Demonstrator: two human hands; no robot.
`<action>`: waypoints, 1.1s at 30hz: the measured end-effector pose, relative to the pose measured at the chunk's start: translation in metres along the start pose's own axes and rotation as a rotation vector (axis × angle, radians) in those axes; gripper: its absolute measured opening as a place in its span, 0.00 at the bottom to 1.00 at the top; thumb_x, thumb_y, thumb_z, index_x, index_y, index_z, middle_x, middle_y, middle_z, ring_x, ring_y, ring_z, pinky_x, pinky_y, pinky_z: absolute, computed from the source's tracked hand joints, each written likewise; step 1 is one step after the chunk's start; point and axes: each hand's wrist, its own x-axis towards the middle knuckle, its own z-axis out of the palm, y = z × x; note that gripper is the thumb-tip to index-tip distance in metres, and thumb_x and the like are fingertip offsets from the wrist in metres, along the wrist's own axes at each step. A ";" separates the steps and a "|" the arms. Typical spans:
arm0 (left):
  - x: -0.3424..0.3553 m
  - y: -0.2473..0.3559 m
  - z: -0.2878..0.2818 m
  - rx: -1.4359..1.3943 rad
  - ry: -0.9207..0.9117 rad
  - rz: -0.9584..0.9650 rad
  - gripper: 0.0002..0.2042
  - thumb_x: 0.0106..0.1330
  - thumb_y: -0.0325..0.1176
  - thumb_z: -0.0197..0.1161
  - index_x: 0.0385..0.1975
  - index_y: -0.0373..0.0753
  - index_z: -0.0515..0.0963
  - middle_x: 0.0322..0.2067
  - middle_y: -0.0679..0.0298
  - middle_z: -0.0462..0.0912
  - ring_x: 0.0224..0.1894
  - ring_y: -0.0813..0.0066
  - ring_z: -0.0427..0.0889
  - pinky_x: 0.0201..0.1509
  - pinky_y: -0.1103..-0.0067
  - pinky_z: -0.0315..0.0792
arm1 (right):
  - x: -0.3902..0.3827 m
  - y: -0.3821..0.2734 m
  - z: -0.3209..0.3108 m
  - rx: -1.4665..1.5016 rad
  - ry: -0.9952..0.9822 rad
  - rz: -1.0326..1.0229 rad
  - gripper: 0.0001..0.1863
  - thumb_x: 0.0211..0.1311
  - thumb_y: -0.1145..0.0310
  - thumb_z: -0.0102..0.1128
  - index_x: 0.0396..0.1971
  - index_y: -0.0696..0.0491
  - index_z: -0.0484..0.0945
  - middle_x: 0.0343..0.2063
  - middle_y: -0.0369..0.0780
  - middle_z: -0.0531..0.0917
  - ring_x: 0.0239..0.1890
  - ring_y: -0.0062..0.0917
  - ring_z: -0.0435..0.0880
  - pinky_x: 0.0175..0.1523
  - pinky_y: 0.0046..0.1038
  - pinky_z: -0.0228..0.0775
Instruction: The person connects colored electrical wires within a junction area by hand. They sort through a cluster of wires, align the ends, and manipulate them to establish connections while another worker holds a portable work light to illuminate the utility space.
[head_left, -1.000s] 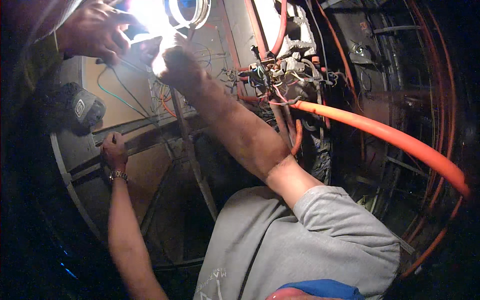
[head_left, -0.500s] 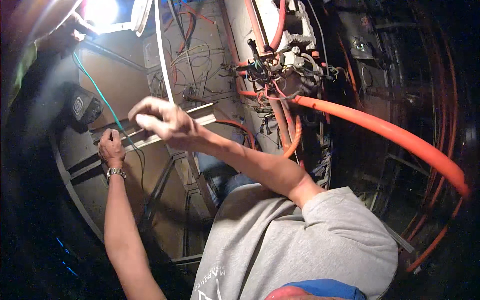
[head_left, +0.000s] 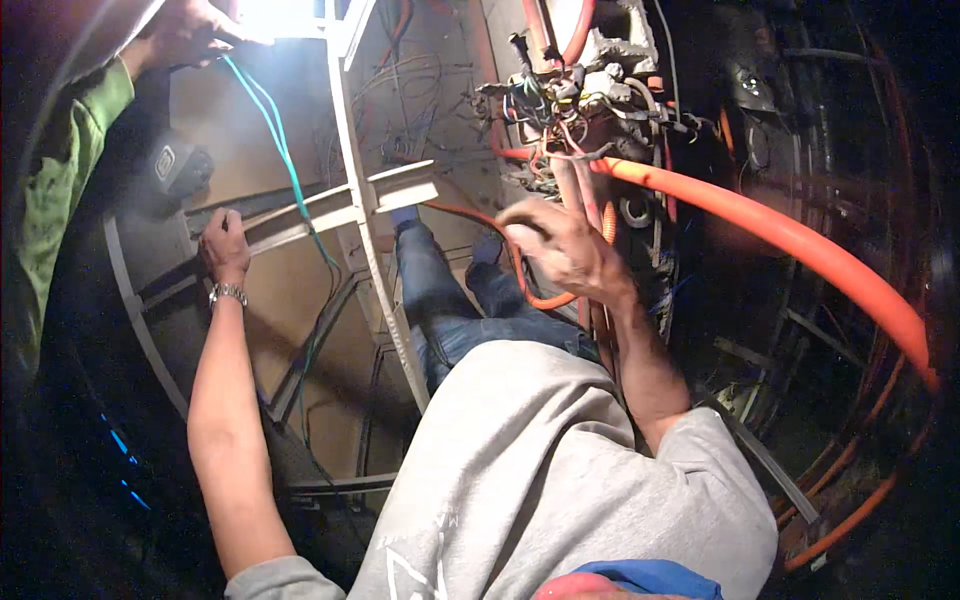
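At nine o'clock, our left hand (head_left: 226, 247) curls its fingers at the rail (head_left: 330, 212) toward ten, grip unclear; our right hand (head_left: 565, 250), at two, bends its fingers loosely, any hold unclear

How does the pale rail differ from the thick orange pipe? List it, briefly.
The rail is pale; the pipe is orange. The rail runs fairly straight; the pipe curves. In view, the rail rises toward the right; the pipe drops that way. The left hand is closed at the rail's left end; no hand is on the pipe. Both are long and narrow.
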 end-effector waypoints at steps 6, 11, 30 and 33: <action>0.002 0.012 0.002 -0.059 -0.007 0.056 0.16 0.73 0.43 0.57 0.37 0.36 0.85 0.37 0.44 0.87 0.41 0.40 0.86 0.43 0.59 0.76 | -0.055 0.040 -0.006 -0.046 0.256 0.050 0.09 0.77 0.72 0.59 0.50 0.59 0.83 0.37 0.42 0.87 0.38 0.26 0.87 0.41 0.29 0.81; 0.000 -0.013 0.002 -0.032 0.037 -0.004 0.18 0.73 0.48 0.57 0.39 0.40 0.86 0.38 0.44 0.87 0.43 0.39 0.86 0.44 0.56 0.76 | -0.070 0.060 0.003 -0.196 0.340 -0.041 0.08 0.73 0.74 0.61 0.47 0.59 0.83 0.36 0.46 0.86 0.39 0.36 0.90 0.44 0.34 0.81; -0.003 0.020 -0.006 -0.085 0.014 -0.002 0.18 0.72 0.45 0.58 0.35 0.34 0.84 0.35 0.42 0.85 0.36 0.40 0.83 0.42 0.60 0.74 | -0.080 0.107 0.031 -0.729 0.293 -0.290 0.07 0.68 0.69 0.64 0.43 0.48 0.87 0.25 0.34 0.76 0.30 0.25 0.83 0.77 0.69 0.53; -0.004 0.023 -0.008 -0.076 0.005 -0.031 0.18 0.71 0.45 0.58 0.32 0.34 0.82 0.34 0.41 0.84 0.37 0.38 0.83 0.41 0.57 0.73 | -0.075 0.095 0.026 -0.760 0.326 -0.331 0.07 0.69 0.67 0.63 0.42 0.50 0.85 0.25 0.33 0.76 0.32 0.26 0.84 0.77 0.77 0.46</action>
